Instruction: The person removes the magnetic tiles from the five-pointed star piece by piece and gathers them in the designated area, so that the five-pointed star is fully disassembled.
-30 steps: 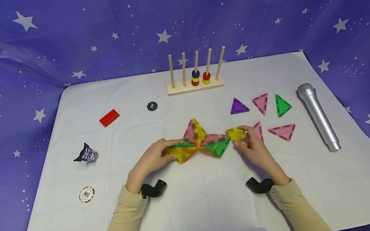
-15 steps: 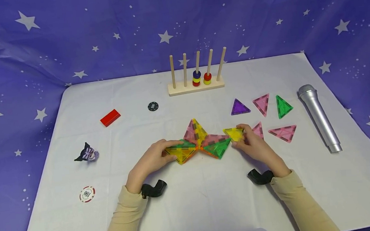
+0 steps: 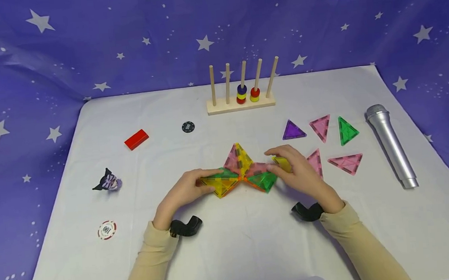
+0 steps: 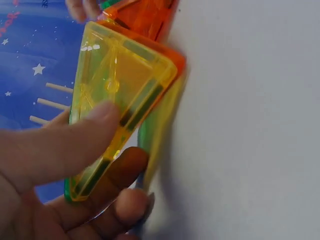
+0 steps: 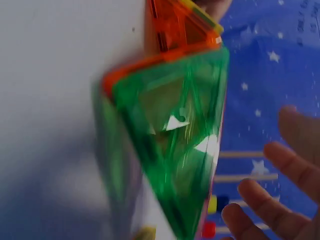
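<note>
With the left hand (image 3: 184, 191) gripping the tile figure (image 3: 240, 174) mid-worktop, thumb and fingers (image 4: 75, 145) curled round its yellow end, the right hand (image 3: 300, 173) best brings its pinched yellow tile (image 3: 281, 162) edge-on to the pink-green end, gently.

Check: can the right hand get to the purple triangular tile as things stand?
Probably yes. The right hand holds a yellow triangular tile, but bare white table lies between it and the purple triangular tile; nothing blocks the way.
</note>
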{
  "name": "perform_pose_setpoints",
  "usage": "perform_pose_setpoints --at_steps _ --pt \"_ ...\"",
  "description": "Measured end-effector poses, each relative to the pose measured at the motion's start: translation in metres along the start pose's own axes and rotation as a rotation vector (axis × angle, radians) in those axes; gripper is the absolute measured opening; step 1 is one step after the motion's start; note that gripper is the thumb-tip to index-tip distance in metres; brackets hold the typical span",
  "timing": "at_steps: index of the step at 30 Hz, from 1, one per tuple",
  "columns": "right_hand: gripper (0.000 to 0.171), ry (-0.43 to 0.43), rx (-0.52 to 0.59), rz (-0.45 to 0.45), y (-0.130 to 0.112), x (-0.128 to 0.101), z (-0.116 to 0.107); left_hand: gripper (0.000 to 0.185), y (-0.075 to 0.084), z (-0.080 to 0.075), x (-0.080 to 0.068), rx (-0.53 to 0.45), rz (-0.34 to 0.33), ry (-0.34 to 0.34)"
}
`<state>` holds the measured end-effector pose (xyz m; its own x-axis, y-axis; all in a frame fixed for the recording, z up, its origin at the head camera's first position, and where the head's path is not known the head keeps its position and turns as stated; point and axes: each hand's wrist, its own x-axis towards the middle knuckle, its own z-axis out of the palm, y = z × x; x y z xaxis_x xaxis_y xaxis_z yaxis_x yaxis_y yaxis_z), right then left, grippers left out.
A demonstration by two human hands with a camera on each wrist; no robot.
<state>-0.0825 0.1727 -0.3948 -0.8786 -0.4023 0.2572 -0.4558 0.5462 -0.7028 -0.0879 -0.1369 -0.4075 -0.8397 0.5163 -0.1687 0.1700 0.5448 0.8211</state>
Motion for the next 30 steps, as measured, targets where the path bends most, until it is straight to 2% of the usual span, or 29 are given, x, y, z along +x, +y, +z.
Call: perform_pose_setpoints --at_steps 3,6,9,12,15,19,24,30 --pt "0.04 -0.13 -0.011 -0.053 -0.008 0.011 0.013 0.047 -0.001 -0.001 -0.004 -0.106 -0.015 0.021" --pt "0.048 -0.216 -0.045 -0.061 -0.009 0.019 0.027 0.051 -0.007 -0.001 -0.007 -0.305 -0.034 0.02" --pt "0.051 -0.256 -0.086 -0.073 -0.007 0.024 0.037 0.051 -0.012 0.0 -0.013 -0.537 -0.089 -0.002" --pt "0.048 -0.26 -0.111 -0.089 -0.009 0.026 0.042 0.049 -0.017 0.005 -0.016 -0.68 -0.143 -0.015" --pt "0.042 -0.239 -0.104 -0.087 -0.011 0.026 0.044 0.044 -0.016 0.011 -0.015 -0.725 -0.151 -0.001" --pt "0.035 -0.217 -0.095 -0.082 -0.012 0.025 0.045 0.037 -0.016 0.019 -0.011 -0.737 -0.114 0.039" --pt "0.029 -0.198 -0.031 -0.072 -0.012 0.025 0.05 0.033 -0.016 0.024 -0.01 -0.743 -0.12 0.085" --pt "0.023 -0.172 0.086 -0.032 -0.012 0.023 0.054 0.033 -0.018 0.023 -0.009 -0.735 -0.101 0.068"
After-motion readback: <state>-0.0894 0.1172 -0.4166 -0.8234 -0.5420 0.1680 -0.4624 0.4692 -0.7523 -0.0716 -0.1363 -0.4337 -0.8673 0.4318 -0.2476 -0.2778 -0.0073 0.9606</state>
